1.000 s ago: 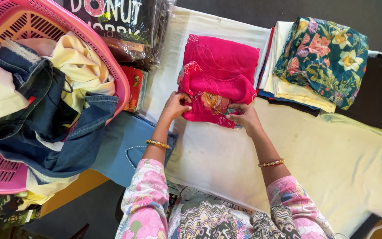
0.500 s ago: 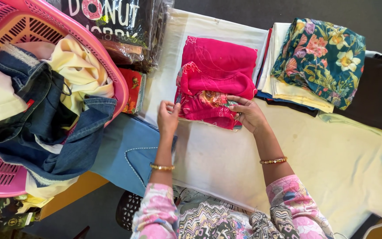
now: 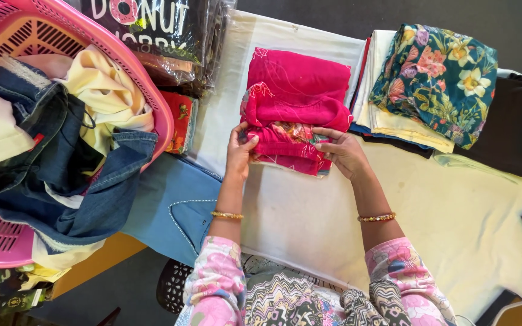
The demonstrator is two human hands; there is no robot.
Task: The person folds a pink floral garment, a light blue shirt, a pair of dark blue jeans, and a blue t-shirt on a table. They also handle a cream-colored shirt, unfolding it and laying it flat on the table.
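Garment: I see a folded pink garment [image 3: 297, 108] with pale embroidery lying on the cream cloth [image 3: 345, 217] that covers the bench, straight ahead of both hands.
Long axis: as I read it, the folded pile runs away from the body, with its near edge crosswise between the two hands.
Left hand: my left hand [image 3: 240, 151] pinches the near left corner of the garment, thumb on top, fingers curled shut on the fabric.
Right hand: my right hand [image 3: 342, 151] lies on the near right part of the fold, fingers stretched flat along the edge; I cannot tell whether it grips or only presses.
Nearer hand: both sit at the same near edge, neither clearly closer; the bulk of the garment lies beyond the fingertips.
Wrists: a gold bangle [image 3: 227, 215] on the left, a beaded one [image 3: 377, 217] on the right.
Right of the right hand: a stack of folded clothes topped by a floral teal piece [image 3: 436, 78], just beside the pink garment, then dark fabric [image 3: 515, 133] farther out.
Left of the left hand: blue cloth [image 3: 164, 205] on the bench, a small red printed fold [image 3: 179, 121], and a pink laundry basket [image 3: 25, 36] heaped with denim [image 3: 61, 175] and a yellow top [image 3: 107, 96].
Beyond the basket: dark packaged clothing [image 3: 164, 36] in clear wrap.
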